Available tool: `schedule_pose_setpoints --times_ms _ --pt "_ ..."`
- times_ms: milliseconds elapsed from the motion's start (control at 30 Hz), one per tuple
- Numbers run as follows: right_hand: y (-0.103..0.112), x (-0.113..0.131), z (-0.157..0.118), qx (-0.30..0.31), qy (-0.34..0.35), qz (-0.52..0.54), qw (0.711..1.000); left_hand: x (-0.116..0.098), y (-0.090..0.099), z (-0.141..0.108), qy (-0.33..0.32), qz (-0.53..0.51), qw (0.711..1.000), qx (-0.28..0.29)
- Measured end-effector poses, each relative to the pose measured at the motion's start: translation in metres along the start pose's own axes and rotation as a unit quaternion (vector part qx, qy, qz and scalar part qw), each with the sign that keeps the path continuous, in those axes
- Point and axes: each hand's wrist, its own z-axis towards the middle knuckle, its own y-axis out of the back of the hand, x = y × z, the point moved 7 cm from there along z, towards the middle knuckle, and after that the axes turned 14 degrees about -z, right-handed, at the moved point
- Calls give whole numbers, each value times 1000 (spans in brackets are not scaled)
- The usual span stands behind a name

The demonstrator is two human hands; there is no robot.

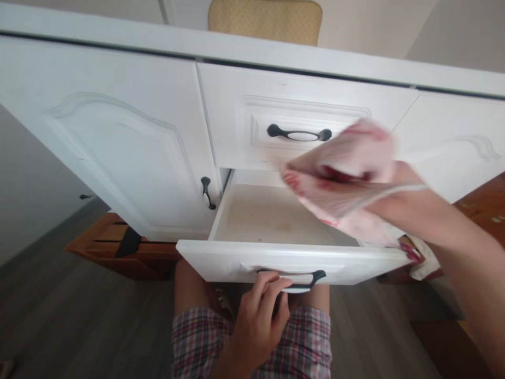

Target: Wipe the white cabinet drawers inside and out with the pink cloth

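Observation:
A white drawer point(221, 255) is pulled out from the cabinet, its pale inside showing. My left hand point(260, 316) is at the black and white handle point(315, 278) on the drawer's front, fingers hooked over its left part. Above the drawer's right side, my right hand point(389, 202) has a pinkish-white cloth with red patterns point(363, 152) in it. Motion blurs the cloth, and it covers most of the fingers. Part of it hangs down to the drawer's right edge.
A closed upper drawer point(229, 116) with a similar handle sits above. A cabinet door point(118, 158) stands on the left. Brown wooden furniture point(150, 263) is low at left. A yellowish chair back point(264, 21) rises behind the white top. My legs are under the drawer.

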Motion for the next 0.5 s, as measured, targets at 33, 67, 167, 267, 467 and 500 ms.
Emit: schedule_pose_setpoints --times_ms 33,67,167,267,467,500 --pt "-29 21 11 76 70 -49 993 -4 0 -4 -2 3 1000 -4" --pt "-67 43 14 174 226 -196 938 -7 0 -8 -5 7 1000 -6" --pt "-150 42 30 229 415 -493 729 -13 -1 -16 -12 16 1000 -13" --pt "-206 20 66 199 399 -624 642 -13 -2 -19 -4 26 999 -24" --pt "-265 18 119 136 410 -640 636 -6 -7 -26 -24 42 998 -39" --pt "-269 16 125 134 412 -637 638 -5 -6 -27 -32 43 997 -48"
